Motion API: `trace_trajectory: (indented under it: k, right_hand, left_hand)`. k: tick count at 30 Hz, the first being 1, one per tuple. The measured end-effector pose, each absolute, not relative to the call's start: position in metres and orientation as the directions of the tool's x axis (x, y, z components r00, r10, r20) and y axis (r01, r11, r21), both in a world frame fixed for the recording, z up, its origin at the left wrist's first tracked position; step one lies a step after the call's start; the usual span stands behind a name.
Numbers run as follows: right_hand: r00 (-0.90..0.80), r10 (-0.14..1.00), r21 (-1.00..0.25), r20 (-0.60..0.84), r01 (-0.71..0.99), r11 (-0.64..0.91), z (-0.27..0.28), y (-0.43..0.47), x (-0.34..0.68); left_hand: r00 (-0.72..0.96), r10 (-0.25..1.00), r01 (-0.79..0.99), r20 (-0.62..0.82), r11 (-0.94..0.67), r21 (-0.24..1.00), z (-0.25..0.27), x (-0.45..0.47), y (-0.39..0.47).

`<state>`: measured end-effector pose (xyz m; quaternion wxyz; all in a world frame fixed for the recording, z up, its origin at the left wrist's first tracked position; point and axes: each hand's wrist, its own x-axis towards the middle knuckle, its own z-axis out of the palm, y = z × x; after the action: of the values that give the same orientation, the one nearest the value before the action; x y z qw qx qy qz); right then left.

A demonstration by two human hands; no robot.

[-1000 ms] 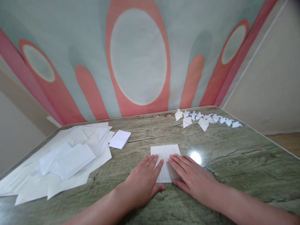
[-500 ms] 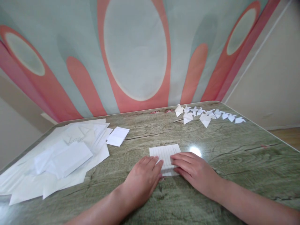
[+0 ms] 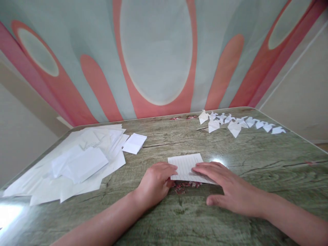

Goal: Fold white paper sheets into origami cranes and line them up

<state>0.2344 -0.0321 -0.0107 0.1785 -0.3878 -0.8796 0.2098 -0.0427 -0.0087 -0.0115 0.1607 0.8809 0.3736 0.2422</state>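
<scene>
A small lined sheet of white paper [image 3: 185, 165] lies on the wood-grain table in front of me, its near edge slightly raised. My left hand [image 3: 157, 179] pinches the near left corner, fingers on top and thumb underneath. Over the right part of the paper rests my right hand [image 3: 225, 186], fingers stretched out flat and thumb spread away toward me. Its fingertips touch the sheet and cover the near right corner.
Loose white sheets [image 3: 84, 171] are heaped at the left. Beside them lies a small folded white paper [image 3: 134, 143]. Several folded paper birds [image 3: 235, 128] stand in rows at the back right. A patterned wall covering [image 3: 156, 68] rises behind the table [image 3: 256, 150].
The paper's near edge, pressed flat under both hands before, is now lifted at the left corner by my left hand. My right thumb has spread away. The view has shifted slightly.
</scene>
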Motion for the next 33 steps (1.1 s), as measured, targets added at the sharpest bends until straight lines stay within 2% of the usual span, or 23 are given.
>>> trace_trajectory:
  k: [4, 7, 9, 12, 17, 22, 28, 33]
  right_hand:
    - [-0.67, 0.706, -0.384, 0.229, 0.605, 0.698, -0.018, -0.034, 0.235]
    - [-0.638, 0.692, -0.4, 0.34, 0.568, 0.72, -0.025, -0.03, 0.237]
    - [-0.586, 0.729, -0.44, 0.353, 0.584, 0.683, -0.028, -0.027, 0.238]
    - [-0.493, 0.801, -0.478, 0.341, 0.643, 0.599, -0.029, -0.023, 0.238]
    - [-0.383, 0.883, -0.45, 0.272, 0.76, 0.468, -0.032, -0.016, 0.234]
    - [-0.373, 0.904, -0.419, 0.208, 0.801, 0.427, -0.032, -0.02, 0.235]
    - [-0.307, 0.939, -0.447, 0.155, 0.826, 0.343, -0.028, -0.027, 0.235]
    - [-0.314, 0.939, -0.445, 0.142, 0.827, 0.344, -0.027, -0.03, 0.236]
  left_hand:
    - [0.592, 0.753, 0.551, 0.288, -0.639, 0.537, -0.008, -0.045, -0.012]
    - [0.604, 0.751, 0.546, 0.268, -0.634, 0.547, -0.004, -0.044, -0.015]
    - [0.58, 0.779, 0.587, 0.239, -0.603, 0.54, -0.002, -0.042, -0.017]
    - [0.491, 0.853, 0.684, 0.175, -0.502, 0.528, 0.001, -0.038, -0.018]
    - [0.414, 0.907, 0.785, 0.079, -0.4, 0.473, 0.004, -0.034, -0.014]
    - [0.394, 0.918, 0.818, 0.038, -0.369, 0.44, 0.004, -0.033, -0.016]
    - [0.394, 0.919, 0.828, -0.004, -0.353, 0.435, 0.004, -0.032, -0.02]
    - [0.392, 0.919, 0.829, -0.036, -0.337, 0.447, 0.005, -0.032, -0.023]
